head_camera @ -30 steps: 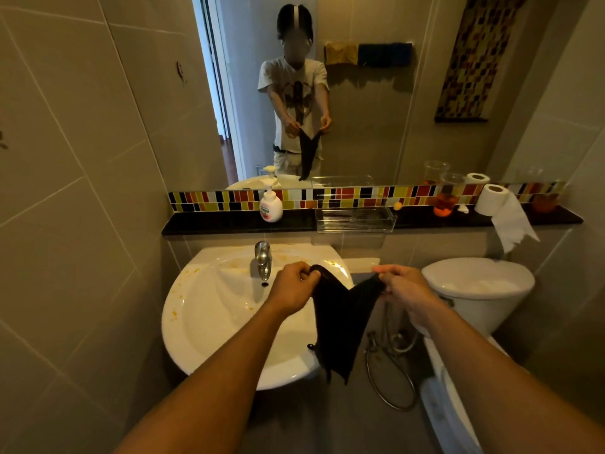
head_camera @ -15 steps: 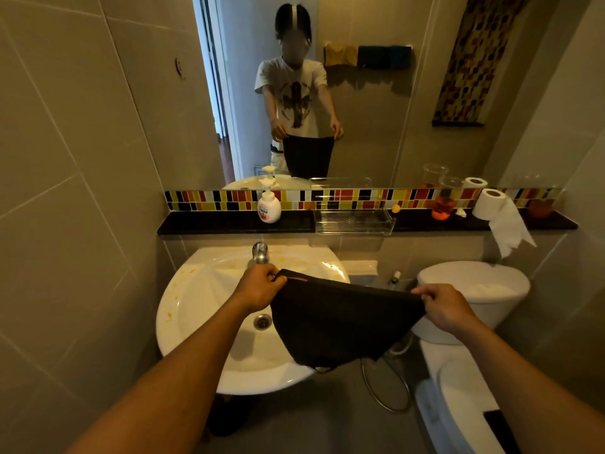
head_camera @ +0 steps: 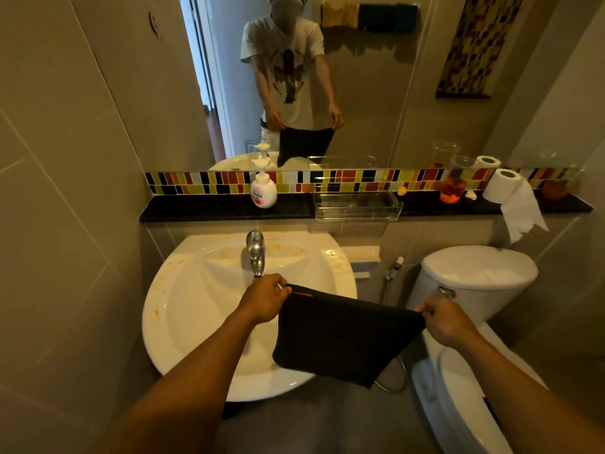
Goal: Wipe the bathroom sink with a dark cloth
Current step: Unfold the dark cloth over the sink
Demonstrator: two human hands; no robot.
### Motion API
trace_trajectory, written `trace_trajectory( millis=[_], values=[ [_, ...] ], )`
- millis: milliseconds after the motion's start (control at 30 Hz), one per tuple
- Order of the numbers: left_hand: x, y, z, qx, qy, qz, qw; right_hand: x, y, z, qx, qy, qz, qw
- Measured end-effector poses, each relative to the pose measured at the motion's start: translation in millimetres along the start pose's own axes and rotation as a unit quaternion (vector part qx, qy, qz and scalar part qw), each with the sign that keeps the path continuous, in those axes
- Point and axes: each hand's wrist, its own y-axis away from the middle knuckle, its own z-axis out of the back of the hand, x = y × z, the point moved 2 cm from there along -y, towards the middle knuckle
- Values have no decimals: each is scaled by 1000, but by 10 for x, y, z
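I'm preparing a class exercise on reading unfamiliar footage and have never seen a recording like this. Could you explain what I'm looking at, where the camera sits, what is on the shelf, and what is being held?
No machine here: a person wears a camera on the head, looking down at their own bare arms; the mirror shows their reflection. The left hand and right hand each pinch a top corner of a dark square cloth, stretched out over the right edge of the white round basin, which has orange stains and a chrome tap. On the black shelf stand a white pump soap bottle, a clear plastic tray, a glass cup of orange liquid and a toilet paper roll.
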Motion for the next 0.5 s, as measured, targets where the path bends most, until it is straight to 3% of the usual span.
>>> trace_trajectory(
  millis=[167, 367, 500],
  values=[
    [121, -303, -194, -2, -78, -17, 997, -4, -299, -114, -46, -22, -39, 998],
    [222, -654, -442, 18, -90, -12, 996, -98, -654, -210, -75, -13, -77, 994],
    [267, -761, -637, 44, -91, -15, 995, -208, -840, -297, -83, -71, -138, 984]
  ],
)
